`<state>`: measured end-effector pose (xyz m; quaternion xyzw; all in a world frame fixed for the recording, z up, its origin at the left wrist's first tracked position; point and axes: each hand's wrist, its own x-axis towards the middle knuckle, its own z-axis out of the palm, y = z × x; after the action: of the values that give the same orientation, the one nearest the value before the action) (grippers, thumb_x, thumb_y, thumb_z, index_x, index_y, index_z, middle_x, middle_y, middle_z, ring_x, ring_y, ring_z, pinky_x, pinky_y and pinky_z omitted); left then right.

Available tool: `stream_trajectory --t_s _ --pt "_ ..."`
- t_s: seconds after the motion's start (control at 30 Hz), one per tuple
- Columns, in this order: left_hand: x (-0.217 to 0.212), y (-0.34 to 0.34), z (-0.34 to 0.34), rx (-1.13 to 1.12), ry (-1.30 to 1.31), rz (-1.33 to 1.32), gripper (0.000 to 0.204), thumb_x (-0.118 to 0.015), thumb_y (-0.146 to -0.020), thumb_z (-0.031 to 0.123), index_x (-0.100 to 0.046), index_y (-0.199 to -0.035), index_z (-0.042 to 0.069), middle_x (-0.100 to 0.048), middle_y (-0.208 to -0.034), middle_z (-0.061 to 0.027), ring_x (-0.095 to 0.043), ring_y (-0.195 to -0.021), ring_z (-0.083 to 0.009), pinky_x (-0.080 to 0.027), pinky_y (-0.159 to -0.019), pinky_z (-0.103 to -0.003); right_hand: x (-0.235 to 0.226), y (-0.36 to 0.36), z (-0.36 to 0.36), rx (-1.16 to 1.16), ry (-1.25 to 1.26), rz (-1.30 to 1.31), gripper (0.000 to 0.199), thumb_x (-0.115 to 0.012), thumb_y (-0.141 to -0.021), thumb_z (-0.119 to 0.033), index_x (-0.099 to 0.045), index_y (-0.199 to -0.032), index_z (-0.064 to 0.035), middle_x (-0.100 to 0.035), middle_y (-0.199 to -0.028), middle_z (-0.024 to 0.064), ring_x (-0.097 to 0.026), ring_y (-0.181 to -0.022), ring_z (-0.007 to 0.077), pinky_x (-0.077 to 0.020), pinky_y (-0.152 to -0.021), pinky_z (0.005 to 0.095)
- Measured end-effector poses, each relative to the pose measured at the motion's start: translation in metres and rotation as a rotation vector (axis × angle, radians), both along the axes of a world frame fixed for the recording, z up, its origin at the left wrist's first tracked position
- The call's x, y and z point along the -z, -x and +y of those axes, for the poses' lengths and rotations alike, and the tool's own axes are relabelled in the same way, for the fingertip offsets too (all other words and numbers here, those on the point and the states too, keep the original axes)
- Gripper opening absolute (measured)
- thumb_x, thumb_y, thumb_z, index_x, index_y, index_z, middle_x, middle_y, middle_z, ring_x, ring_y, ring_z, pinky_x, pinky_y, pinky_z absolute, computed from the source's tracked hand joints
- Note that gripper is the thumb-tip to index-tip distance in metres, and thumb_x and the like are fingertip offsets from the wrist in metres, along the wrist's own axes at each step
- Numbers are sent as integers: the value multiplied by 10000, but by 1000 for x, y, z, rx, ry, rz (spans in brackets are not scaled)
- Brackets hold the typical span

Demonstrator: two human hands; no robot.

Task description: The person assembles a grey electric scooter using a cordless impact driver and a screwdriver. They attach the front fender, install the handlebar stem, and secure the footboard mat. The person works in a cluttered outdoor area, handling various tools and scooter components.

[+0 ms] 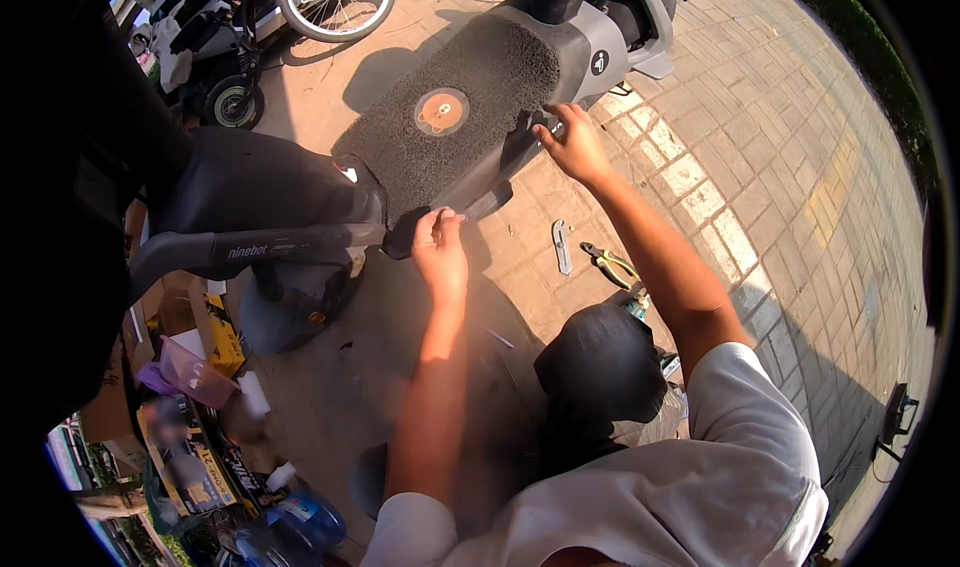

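An electric scooter with a dark, textured foot mat (pixel 400 157) on its floorboard stands in front of me. My left hand (pixel 441 257) is at the near edge of the floorboard, thumb and fingers pinched together; what lies between them is too small to tell. A dark grey trim piece (pixel 490 202) sticks out beside these fingertips along the scooter's lower side. Farther right, my right hand (pixel 577 147) is at the mat's near edge by the grey side panel (pixel 575 62). Its thumb and forefinger are apart, with the fingertips close to the dark edge.
A utility knife (pixel 562 247) and pliers with yellow-green handles (pixel 610 265) lie on the paving near my knee (pixel 605 362). Boxes (pixel 190 457) and a blue-tinted plastic bottle (pixel 300 522) crowd the lower left. A bicycle wheel (pixel 338 2) stands behind the scooter.
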<state>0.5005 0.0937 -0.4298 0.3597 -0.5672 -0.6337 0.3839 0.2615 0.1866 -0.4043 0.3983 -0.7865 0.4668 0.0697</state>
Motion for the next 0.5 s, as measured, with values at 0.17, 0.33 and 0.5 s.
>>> stream_trajectory --t_s 0.17,0.33,0.5 --pt "-51 9 -37 86 1234 -499 495 -653 -815 212 -518 -1219 -41 -450 -1341 -216 -400 -1250 -373 -313 -1049 -472 -8 4 -34 -132 -107 357 371 -693 -767 -221 -620 -1085 -45 -554 -1174 160 -499 -1113 349 -398 -960 422" --pt "-18 5 -73 250 1239 -919 772 -653 -797 409 -345 -1405 48 -278 -1480 -188 -249 -1370 -344 -175 -1123 -481 -69 25 -93 -126 110 599 306 -652 -810 -243 -625 -1021 -23 -541 -1231 176 -495 -1149 344 -378 -986 426" --pt "-22 5 -72 372 1189 -1059 923 -674 -767 451 -215 -1459 48 -164 -1522 -191 -156 -1411 -322 -118 -1143 -464 -60 34 -111 -68 139 682 493 -495 -920 -390 -498 -1280 -53 -437 -1366 188 -384 -1286 326 -277 -1069 457"
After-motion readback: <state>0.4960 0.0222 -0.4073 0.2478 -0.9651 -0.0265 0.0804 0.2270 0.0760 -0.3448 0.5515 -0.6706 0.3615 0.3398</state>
